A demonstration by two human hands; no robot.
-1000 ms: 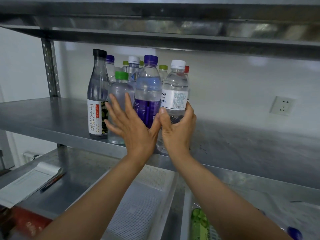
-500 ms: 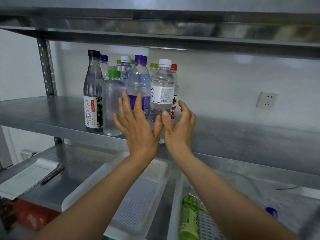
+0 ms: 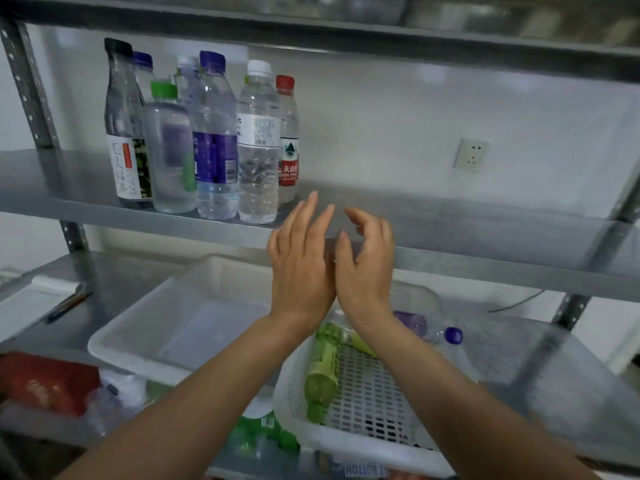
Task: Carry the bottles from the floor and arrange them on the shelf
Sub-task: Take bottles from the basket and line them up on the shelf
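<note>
Left grip (image 3: pixel 301 268) and right grip (image 3: pixel 365 268) bare, forearms (image 3: pixel 214 386) bare to the frame edge; nails seemingly short, blurred.

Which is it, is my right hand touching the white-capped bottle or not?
Apart. The head view shows bare shelf between the right hand and the white-capped bottle.

wall socket (image 3: pixel 471 154) sitting far right | white tray (image 3: pixel 131 355) lying just left of perforated basket (image 3: pixel 346 441) | notepad (image 3: pixel 31 299) and pen (image 3: pixel 67 303) lying left
</note>
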